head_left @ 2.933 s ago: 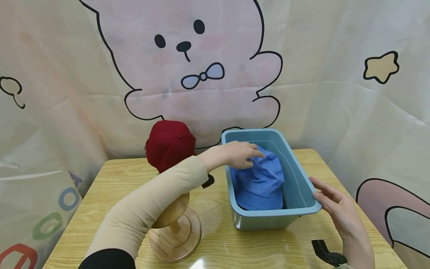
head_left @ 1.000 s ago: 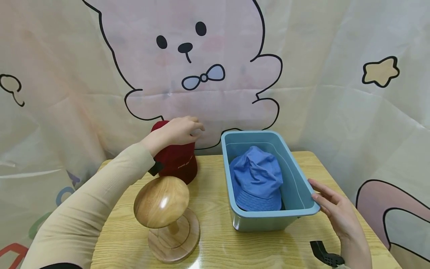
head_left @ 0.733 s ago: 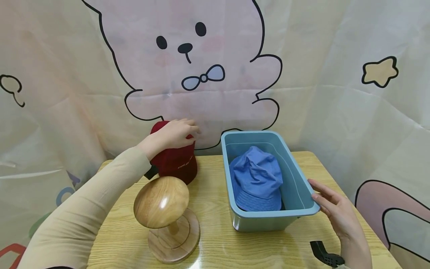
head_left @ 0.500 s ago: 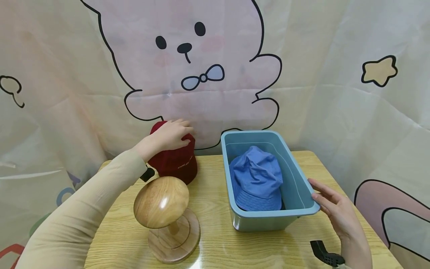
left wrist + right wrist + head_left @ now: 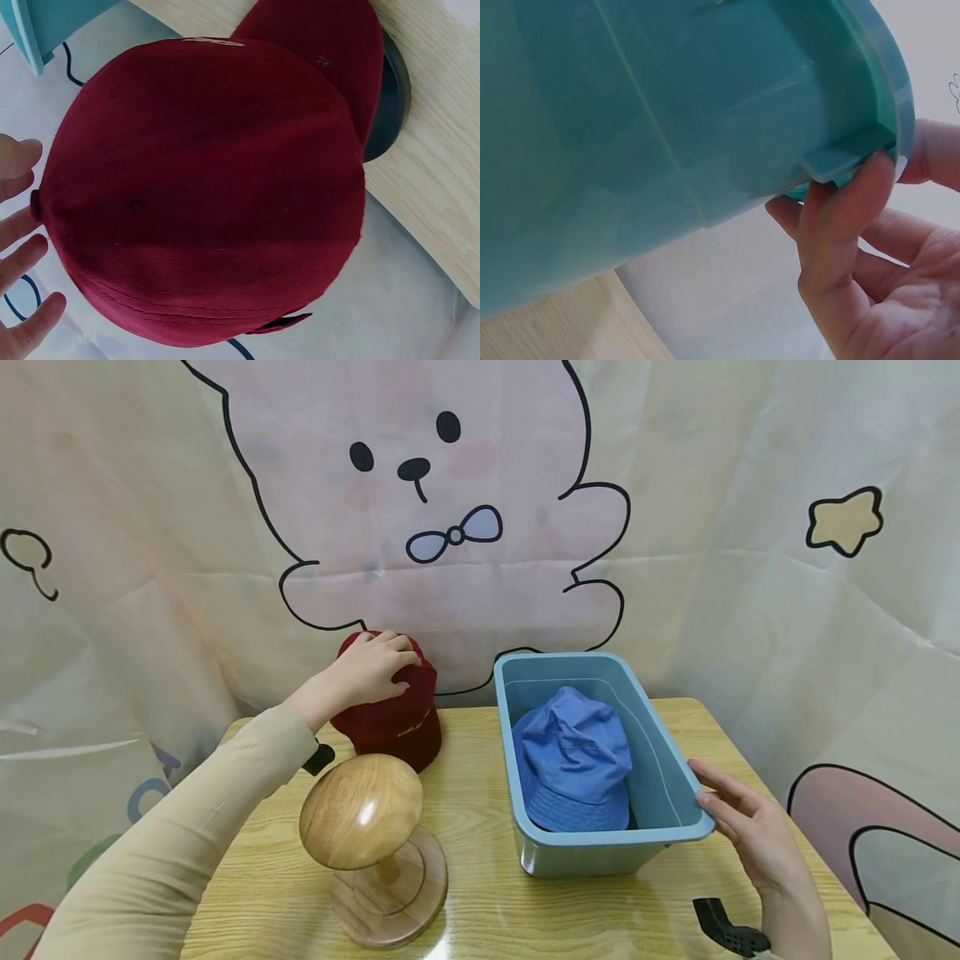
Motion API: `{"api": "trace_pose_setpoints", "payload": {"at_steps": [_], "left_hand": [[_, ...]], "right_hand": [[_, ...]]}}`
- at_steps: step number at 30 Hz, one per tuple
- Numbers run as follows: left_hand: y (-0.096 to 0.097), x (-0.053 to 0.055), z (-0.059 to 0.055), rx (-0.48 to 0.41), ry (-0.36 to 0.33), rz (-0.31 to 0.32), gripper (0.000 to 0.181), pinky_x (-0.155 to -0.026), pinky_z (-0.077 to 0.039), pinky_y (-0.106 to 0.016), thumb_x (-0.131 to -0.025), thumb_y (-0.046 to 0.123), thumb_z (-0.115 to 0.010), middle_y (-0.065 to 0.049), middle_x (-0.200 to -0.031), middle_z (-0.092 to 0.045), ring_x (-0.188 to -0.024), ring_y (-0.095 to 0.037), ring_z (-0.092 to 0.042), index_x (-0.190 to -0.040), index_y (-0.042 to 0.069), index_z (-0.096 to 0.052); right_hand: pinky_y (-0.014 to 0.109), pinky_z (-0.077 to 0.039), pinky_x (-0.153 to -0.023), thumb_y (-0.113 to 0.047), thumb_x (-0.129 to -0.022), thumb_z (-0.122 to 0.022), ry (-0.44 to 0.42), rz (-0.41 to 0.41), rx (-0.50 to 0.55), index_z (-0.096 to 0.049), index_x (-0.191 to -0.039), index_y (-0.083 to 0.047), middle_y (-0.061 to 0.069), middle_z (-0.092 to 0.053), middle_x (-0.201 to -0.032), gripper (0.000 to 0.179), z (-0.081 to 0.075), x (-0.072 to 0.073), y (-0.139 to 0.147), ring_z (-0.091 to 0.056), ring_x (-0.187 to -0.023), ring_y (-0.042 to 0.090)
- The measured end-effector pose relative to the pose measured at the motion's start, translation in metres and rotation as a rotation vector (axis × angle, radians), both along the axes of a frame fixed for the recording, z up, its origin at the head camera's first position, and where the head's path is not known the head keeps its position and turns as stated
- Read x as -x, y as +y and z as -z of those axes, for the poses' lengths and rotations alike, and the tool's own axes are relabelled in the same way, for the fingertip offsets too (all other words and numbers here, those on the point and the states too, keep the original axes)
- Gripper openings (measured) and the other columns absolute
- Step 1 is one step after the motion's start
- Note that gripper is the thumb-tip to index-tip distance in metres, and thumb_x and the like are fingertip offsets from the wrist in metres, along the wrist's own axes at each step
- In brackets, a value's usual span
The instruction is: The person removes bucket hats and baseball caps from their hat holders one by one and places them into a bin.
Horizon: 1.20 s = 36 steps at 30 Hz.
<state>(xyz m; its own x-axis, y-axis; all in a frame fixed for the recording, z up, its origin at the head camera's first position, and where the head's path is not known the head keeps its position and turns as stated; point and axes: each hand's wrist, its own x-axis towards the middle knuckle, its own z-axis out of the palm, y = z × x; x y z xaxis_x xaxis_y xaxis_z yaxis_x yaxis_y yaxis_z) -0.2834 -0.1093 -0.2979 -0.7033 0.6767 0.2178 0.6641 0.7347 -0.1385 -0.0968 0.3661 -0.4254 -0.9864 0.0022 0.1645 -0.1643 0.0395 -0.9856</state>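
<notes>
A dark red baseball cap (image 5: 393, 718) with small lettering sits at the back left on a stand, whose dark round base (image 5: 394, 105) shows past the brim in the left wrist view. My left hand (image 5: 367, 670) is over its crown, fingers spread near the top button (image 5: 35, 205) and not closed on the cloth. My right hand (image 5: 765, 839) holds the near right corner of a light blue plastic bin (image 5: 617, 837), with thumb and fingers at its rim (image 5: 904, 97). Inside the bin lies a blue bucket hat (image 5: 573, 760), brim toward me.
A wooden hat stand (image 5: 360, 814) with a domed top and round base stands bare in front of the red cap. All rest on a wood-grain table (image 5: 480, 910). A cartoon-printed curtain (image 5: 675, 485) hangs right behind and at both sides.
My left hand has left the blue hat in the bin, swung left past the wooden stand, and come down over the red cap. My right hand stays at the bin's corner.
</notes>
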Motion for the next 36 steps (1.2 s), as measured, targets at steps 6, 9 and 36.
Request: {"api": "trace_pose_setpoints", "payload": {"at_steps": [6,9,36], "left_hand": [[-0.006,0.002,0.005,0.005,0.024,0.001,0.033,-0.094,-0.041,-0.055,-0.083,0.018,-0.071,-0.012,-0.121,-0.060,-0.118,-0.032,-0.048,-0.114,0.010,-0.068],[-0.008,0.002,0.007,-0.002,0.025,-0.002,0.033,-0.092,-0.044,-0.054,-0.083,0.018,-0.071,-0.012,-0.122,-0.059,-0.118,-0.032,-0.048,-0.116,0.010,-0.067],[-0.010,0.003,0.018,-0.087,0.130,0.055,0.022,-0.083,-0.049,-0.044,-0.084,0.008,-0.069,-0.009,-0.104,-0.065,-0.103,-0.030,-0.056,-0.106,0.010,-0.071]], "right_hand": [[0.015,-0.051,-0.077,0.002,-0.097,-0.049,0.007,0.001,-0.007,-0.051,-0.140,-0.012,-0.017,-0.061,-0.118,0.045,-0.001,-0.002,-0.002,-0.064,-0.094,0.001],[0.015,-0.052,-0.076,0.001,-0.096,-0.050,0.002,0.010,-0.011,-0.051,-0.140,-0.012,-0.016,-0.061,-0.117,0.045,-0.001,-0.002,-0.002,-0.064,-0.093,0.001],[0.015,-0.051,-0.077,0.002,-0.096,-0.050,-0.003,0.019,-0.001,-0.050,-0.140,-0.012,-0.018,-0.062,-0.118,0.046,0.000,-0.003,-0.004,-0.064,-0.094,0.001]]}}
